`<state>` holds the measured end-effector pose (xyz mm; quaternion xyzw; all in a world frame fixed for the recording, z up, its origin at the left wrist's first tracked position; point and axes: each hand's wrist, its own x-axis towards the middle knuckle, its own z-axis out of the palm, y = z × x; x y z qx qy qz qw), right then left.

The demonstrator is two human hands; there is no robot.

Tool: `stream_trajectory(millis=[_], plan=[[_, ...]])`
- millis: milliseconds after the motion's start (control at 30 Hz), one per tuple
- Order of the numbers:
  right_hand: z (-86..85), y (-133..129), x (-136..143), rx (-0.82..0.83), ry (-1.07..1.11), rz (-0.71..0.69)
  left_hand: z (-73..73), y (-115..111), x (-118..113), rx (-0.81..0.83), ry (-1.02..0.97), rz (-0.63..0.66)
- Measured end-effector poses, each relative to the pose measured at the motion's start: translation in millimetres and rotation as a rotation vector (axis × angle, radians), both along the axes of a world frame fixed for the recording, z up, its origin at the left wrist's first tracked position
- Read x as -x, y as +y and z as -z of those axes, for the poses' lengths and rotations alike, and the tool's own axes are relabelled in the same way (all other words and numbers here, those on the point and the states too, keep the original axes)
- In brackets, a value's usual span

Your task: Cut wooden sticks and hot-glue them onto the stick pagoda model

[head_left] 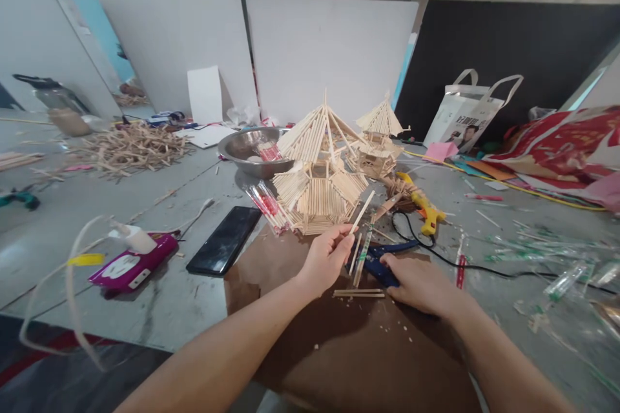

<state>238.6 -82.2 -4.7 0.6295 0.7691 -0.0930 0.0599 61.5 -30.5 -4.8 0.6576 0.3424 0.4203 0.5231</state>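
Observation:
My left hand [325,260] is closed in a pinch on a thin wooden stick [363,211], which slants up to the right. My right hand [420,285] is closed around one handle of blue-handled pliers [380,266] resting over brown cardboard [339,342]. Their jaws are partly hidden behind sticks and my left hand. A green-marked clear wrapper [365,246] with sticks lies between my hands. Two short sticks [358,293] lie on the cardboard below. Just beyond my left hand stands a stick-built pavilion model [323,200] with a pointed roof.
A smaller stick model [380,132] stands behind, near a yellow glue gun [426,206] with a black cord. A metal bowl [237,148], wrapped sticks [267,205], a phone [223,241] and a purple power strip [135,263] are leftward. Wrappers [542,248] litter the right.

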Motion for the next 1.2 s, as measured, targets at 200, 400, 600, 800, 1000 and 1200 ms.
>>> stream_trajectory(millis=[200,400,600,800,1000,1200], plan=[[4.3,-2.1,3.7,-0.198,-0.108,0.087,9.5,1.5,1.0,-0.127,0.122,0.019],[-4.1,-10.6,1.9,-0.352,-0.184,0.081,7.1,0.7,2.0,-0.245,0.186,-0.006],[-10.9,-0.7,-26.8,-0.353,0.034,0.165,14.2,3.7,0.1,-0.302,0.173,-0.067],[-7.1,2.4,-24.2,-0.423,-0.08,0.141,20.4,7.0,-1.7,-0.297,0.102,-0.138],[1.9,2.1,-8.6,-0.485,-0.243,-0.046,24.9,5.6,-2.9,-0.419,0.193,-0.207],[4.1,3.0,-10.5,-0.658,-0.254,-0.139,20.6,-5.5,-4.0,-0.741,0.379,-0.163]])
